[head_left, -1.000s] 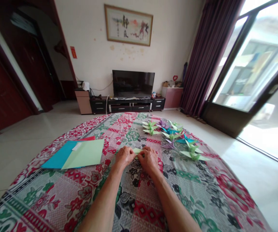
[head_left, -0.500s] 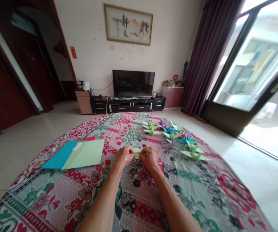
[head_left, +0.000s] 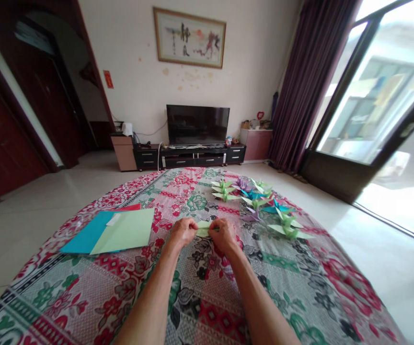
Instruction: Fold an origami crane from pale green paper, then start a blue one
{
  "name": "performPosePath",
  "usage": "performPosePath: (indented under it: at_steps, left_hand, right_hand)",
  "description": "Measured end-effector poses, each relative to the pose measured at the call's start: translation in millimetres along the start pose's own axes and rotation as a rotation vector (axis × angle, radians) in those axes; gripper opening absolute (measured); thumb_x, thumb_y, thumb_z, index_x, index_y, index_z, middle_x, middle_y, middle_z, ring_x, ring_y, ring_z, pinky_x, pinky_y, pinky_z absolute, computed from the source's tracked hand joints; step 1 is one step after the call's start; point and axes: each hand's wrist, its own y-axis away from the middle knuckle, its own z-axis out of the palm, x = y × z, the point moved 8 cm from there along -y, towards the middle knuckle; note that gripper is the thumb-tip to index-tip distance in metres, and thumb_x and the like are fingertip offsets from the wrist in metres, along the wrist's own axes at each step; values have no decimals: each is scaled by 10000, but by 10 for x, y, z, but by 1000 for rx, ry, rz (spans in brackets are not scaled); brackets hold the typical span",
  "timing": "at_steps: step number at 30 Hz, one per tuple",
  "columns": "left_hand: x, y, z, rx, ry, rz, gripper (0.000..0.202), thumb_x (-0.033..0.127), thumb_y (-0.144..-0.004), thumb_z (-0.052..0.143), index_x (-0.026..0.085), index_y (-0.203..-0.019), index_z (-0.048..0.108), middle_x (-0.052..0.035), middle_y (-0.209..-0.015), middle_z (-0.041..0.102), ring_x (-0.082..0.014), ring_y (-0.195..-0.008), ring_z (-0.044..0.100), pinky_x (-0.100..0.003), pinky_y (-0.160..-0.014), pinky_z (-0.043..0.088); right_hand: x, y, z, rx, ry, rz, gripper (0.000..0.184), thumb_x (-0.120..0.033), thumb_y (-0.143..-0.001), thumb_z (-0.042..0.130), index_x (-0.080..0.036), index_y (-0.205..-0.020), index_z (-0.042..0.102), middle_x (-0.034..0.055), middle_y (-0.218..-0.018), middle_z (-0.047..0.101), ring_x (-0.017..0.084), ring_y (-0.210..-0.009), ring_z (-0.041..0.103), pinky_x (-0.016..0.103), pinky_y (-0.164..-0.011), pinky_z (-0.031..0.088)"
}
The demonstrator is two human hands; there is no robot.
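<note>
A small folded piece of light green paper [head_left: 203, 228] lies between my two hands at the middle of the floral tablecloth [head_left: 200, 297]. My left hand [head_left: 182, 232] pinches its left end and my right hand [head_left: 223, 235] pinches its right end, both pressing it down against the cloth. Most of the paper is hidden by my fingers. To the left lies a stack of flat sheets: light green [head_left: 126, 231] on top, blue [head_left: 85, 234] under it, red [head_left: 130, 207] peeking out behind.
Several finished paper cranes [head_left: 260, 206] in green, purple and blue stand on the cloth to the right and beyond my hands. A TV [head_left: 197, 124] on a low cabinet is at the far wall. A glass door [head_left: 379, 115] is on the right.
My hands have shifted a little nearer to me and keep pinching the green paper. Everything else is where it was.
</note>
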Motion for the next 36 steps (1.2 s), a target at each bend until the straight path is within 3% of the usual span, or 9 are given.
performPosePath:
  at_steps: [12, 16, 19, 23, 28, 33, 36]
  left_hand:
    - [-40, -33, 33, -15, 9, 23, 257, 19, -648, 520, 173, -770, 685, -3, -701, 663, -102, -636, 573, -187, -596, 397]
    - [-32, -33, 38, -24, 4, 34, 287, 10, -650, 492, 169, -792, 684, -14, -739, 679, -110, -670, 590, -191, -617, 409]
    - [-14, -22, 37, -39, 4, 38, 314, -2, -644, 473, 164, -806, 684, -24, -769, 692, -116, -693, 604, -196, -638, 419]
    - [10, -1, 9, -45, -14, 39, 307, 11, -637, 481, 169, -802, 686, -25, -786, 697, -125, -715, 608, -202, -650, 425]
    - [35, -4, -37, -25, -23, 35, 259, 67, -656, 506, 190, -802, 681, -8, -761, 685, -127, -706, 599, -205, -652, 429]
    - [172, 23, -258, 199, -100, 124, 259, 95, -708, 493, 194, -872, 667, -38, -867, 660, -145, -788, 594, -229, -750, 436]
    - [222, 42, -297, 225, -100, 164, 259, 101, -719, 494, 190, -894, 662, -47, -895, 652, -153, -830, 592, -237, -794, 437]
  right_hand:
    - [70, -27, 17, -30, 3, -22, 212, -114, -654, 526, -196, -737, 703, 40, -859, 662, 172, -818, 593, 245, -737, 416]
    - [-3, 15, -20, -11, 54, -29, 336, -119, -651, 517, -202, -941, 664, 49, -947, 663, 192, -890, 578, 274, -791, 392]
    - [-96, 57, -52, 34, 67, -39, 374, -218, -726, 510, -203, -1089, 596, 65, -1079, 626, 215, -986, 547, 315, -840, 362]
    - [-188, 96, -31, 70, 144, -68, 293, -335, -830, 426, -216, -983, 645, 69, -1105, 602, 221, -1017, 516, 332, -846, 329]
    - [-171, 77, 14, 69, 166, -95, 207, -278, -750, 514, -217, -881, 663, 50, -1033, 622, 208, -978, 515, 312, -828, 317]
    - [-136, 18, 4, 45, 89, -72, 171, -262, -710, 541, -214, -813, 669, 41, -881, 665, 210, -890, 554, 304, -779, 344]
    - [-151, -2, 4, 31, -42, -105, 172, -251, -720, 519, -207, -795, 667, 26, -799, 678, 175, -771, 585, 259, -700, 374]
